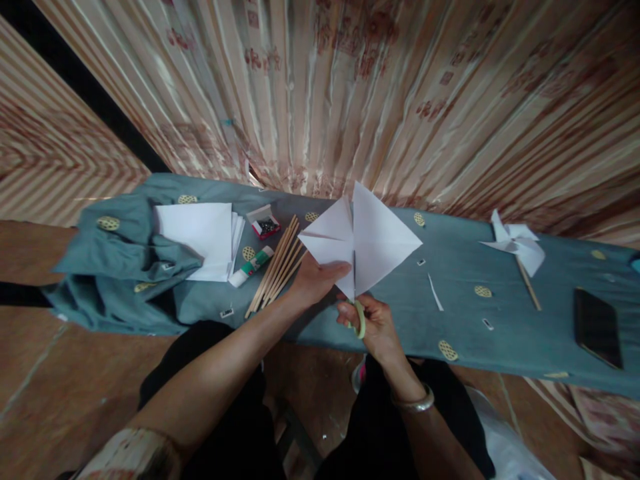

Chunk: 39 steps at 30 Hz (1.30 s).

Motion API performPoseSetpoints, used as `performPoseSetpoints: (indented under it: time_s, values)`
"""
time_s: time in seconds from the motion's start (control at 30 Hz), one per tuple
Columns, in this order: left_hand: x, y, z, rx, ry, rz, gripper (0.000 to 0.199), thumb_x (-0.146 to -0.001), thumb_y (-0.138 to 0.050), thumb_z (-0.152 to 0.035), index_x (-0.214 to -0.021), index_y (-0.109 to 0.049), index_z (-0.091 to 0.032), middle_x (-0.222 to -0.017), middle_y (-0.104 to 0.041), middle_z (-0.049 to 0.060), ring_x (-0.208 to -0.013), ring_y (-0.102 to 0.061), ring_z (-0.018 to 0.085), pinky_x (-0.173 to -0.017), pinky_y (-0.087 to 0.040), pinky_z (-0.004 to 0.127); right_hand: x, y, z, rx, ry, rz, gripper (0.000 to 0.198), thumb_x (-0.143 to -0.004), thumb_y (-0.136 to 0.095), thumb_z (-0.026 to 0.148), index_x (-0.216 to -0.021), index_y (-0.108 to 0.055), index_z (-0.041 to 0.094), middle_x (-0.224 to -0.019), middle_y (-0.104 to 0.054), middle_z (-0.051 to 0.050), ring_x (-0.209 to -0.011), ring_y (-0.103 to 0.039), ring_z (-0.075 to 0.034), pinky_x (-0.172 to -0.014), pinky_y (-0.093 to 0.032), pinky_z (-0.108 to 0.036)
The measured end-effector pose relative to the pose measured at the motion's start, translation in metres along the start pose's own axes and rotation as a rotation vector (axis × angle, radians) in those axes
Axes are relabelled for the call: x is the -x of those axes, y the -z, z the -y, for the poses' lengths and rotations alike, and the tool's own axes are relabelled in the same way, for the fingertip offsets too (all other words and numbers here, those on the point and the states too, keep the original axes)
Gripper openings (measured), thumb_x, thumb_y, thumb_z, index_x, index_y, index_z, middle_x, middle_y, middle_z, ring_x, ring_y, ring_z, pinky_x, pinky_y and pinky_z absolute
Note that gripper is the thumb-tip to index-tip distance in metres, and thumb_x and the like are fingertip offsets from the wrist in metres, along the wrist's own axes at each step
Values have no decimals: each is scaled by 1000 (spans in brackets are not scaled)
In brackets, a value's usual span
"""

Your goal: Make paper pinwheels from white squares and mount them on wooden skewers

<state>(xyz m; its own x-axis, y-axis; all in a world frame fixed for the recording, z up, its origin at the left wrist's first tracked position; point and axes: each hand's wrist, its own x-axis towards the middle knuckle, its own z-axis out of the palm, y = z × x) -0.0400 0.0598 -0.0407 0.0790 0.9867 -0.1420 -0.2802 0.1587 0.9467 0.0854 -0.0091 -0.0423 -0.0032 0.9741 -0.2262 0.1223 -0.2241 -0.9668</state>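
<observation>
My left hand (320,277) grips a square of white paper (385,243), its thumb lying on top near the lower left part. The paper is turned like a diamond, with slits running inward from its left and upper corners. Around the handles of green scissors (361,320) my right hand (373,323) is closed, below the paper. The blades point away from me and lie at a cut running up from the paper's near corner. Just left of my left hand are several wooden sticks (277,270).
A paper pinwheel (517,243) on a stick, a paper strip (435,292) and a dark phone (597,327) lie to the right. Leftward are a glue stick (251,267), a small red-and-white box of pins (264,223) and stacked white paper (200,237). A grey-green cloth (400,333) covers the narrow table.
</observation>
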Motion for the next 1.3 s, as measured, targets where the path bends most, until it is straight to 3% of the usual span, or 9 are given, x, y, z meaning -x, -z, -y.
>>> performPoseSetpoints:
  time_s: [0.23, 0.47, 0.7, 0.87, 1.17, 1.3]
  values:
    - [0, -1, -1, 21, 19, -7, 25, -58, -78, -30, -72, -63, -16, -62, -65, 1, -56, -62, 17, -54, -51, 29, 0, -2, 2, -27, -8, -8, 43, -60, -78, 62, -53, -64, 22, -46, -54, 2, -46, -50, -13, -45, -44, -26]
    - [0, -2, -1, 61, 17, -28, 27, -55, -79, -27, -73, -63, -16, -63, -66, 1, -55, -61, 15, -54, -51, 27, 0, -1, -2, -30, -10, 7, 40, -63, -77, 60, -62, -68, 21, -52, -60, 0, -48, -54, -14, -48, -46, -28]
    - [3, -2, -1, 48, 13, 30, 22, -59, -76, -28, -65, -60, -15, -54, -60, -1, -47, -55, 13, -46, -45, 24, 0, 0, 0, 2, 29, -3, 47, -64, -76, 61, -48, -59, 21, -46, -57, 1, -46, -53, -14, -45, -44, -26]
    - [2, -2, -2, 74, 23, -9, 24, -56, -79, -25, -70, -62, -15, -60, -64, 0, -52, -58, 13, -52, -48, 25, 0, 0, -1, 28, 39, -1, 49, -66, -74, 63, -46, -57, 21, -43, -53, 1, -44, -50, -13, -43, -41, -25]
    - [1, -1, -2, 77, 18, -16, 27, -54, -79, -24, -75, -63, -16, -62, -65, -1, -56, -60, 14, -53, -49, 25, 0, -1, -2, -25, 18, 5, 42, -65, -76, 61, -57, -65, 22, -49, -57, 1, -51, -56, -15, -49, -45, -27]
    - [0, 1, -7, 30, 19, -12, 26, -57, -79, -26, -74, -62, -16, -63, -65, 1, -61, -64, 18, -57, -52, 28, 1, -2, -3, -62, 16, 48, 44, -65, -74, 65, -73, -68, 22, -55, -62, 1, -52, -57, -16, -49, -46, -27]
